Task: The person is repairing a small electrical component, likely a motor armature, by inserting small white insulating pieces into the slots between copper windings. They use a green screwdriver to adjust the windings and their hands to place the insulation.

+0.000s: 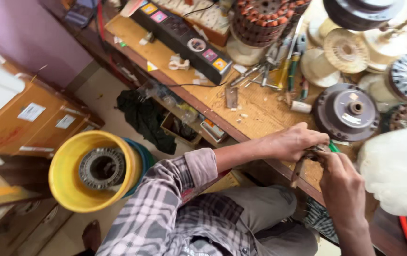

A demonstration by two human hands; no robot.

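Note:
Both hands meet at the front edge of a wooden workbench. My left hand, on an arm in a checked sleeve, closes its fingers around a small dark part. My right hand grips the same spot from below, next to a wooden-handled tool that hangs over the edge. A green piece shows just behind the fingers. What exactly the fingers pinch is hidden. A round dark motor housing lies right behind the hands.
Hand tools, a long black power strip, pale wire spools and wound stators crowd the bench. A white plastic bag lies at right. On the floor are a yellow bucket with a stator, cardboard boxes and a dark cloth.

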